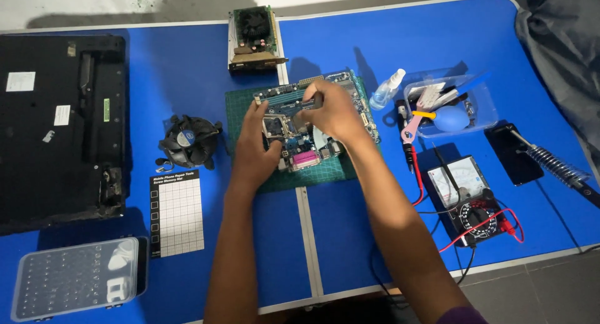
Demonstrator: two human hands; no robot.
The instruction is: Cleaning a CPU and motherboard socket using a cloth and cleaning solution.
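- Nearest us, at the table's (350,236) front left corner, we see a clear plastic case (78,277) of small parts, and just behind it a white gridded screw mat (177,214)
- At the front right sits an analogue multimeter (465,196) with red and black leads trailing over the blue surface
- Our two forearms reach forward from the near edge toward the middle of the table
- Our left hand (255,150) rests on the near left part of the motherboard (312,121), fingers spread moderately wide and pressing down beside the square processor socket (275,123)
- Our right hand (331,111) hovers over the board's centre, fingers curled narrow and pinched on something small and grey at the socket's edge; we cannot tell exactly what it is
- The motherboard lies flat on a green cutting mat (300,174) in the middle of the table, across the seam between the two table halves
- Left of the mat stands a round black cooler fan (189,139), apart from the board
- Further left lies a large black panel (59,127), back side up
- Right of the board we see a small spray bottle (387,89), a clear tray (484,114) holding a blue air blower (451,119), then a dark phone (514,154) and a coiled soldering-iron stand (553,161)
- Farthest away, at the back edge, stands a graphics card (255,39)
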